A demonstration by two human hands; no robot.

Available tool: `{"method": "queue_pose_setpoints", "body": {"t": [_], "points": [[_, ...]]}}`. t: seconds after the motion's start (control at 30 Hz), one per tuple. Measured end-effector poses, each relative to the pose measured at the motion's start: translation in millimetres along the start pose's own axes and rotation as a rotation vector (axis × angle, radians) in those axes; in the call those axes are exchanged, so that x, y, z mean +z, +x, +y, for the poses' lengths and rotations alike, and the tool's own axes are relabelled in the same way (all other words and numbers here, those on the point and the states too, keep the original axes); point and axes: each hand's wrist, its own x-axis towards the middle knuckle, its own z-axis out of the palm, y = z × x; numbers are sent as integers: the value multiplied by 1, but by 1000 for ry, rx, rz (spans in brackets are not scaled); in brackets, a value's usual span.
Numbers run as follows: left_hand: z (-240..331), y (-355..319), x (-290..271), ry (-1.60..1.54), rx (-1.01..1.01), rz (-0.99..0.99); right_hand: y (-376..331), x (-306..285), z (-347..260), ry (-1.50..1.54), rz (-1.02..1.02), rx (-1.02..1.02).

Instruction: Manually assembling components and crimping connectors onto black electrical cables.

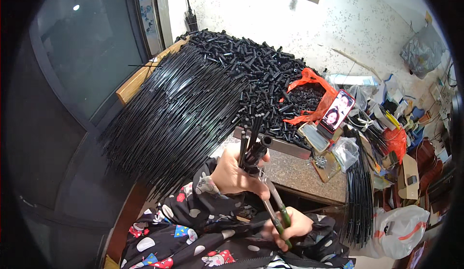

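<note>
My left hand is closed around a black tubular part, whose round end faces up. Several thin black rods stick up from the same grip. Green-handled pliers are in my closed right hand, near the front edge of the table. Their metal jaws meet the lower end of the tubular part, close to my left thumb and fingers; what lies between the jaws is too small to make out.
Long black rods lie massed at the left, with a heap of short black tubes behind. Right of these are a red plastic bag of small black pieces, a propped phone, a clear bag and another rod bundle.
</note>
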Motion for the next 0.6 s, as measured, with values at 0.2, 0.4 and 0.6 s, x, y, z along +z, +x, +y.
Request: {"method": "queue_pose_setpoints", "body": {"t": [0.2, 0.4, 0.6], "points": [[-17, -2, -3, 40, -35, 156, 10, -15, 2, -1572, 1154, -962], [-16, -10, -3, -262, -89, 42, 1, -7, 20, 375, -77, -58], [-26, -7, -1, -155, -157, -15, 10, 6, -1, -800, 655, -477]]}}
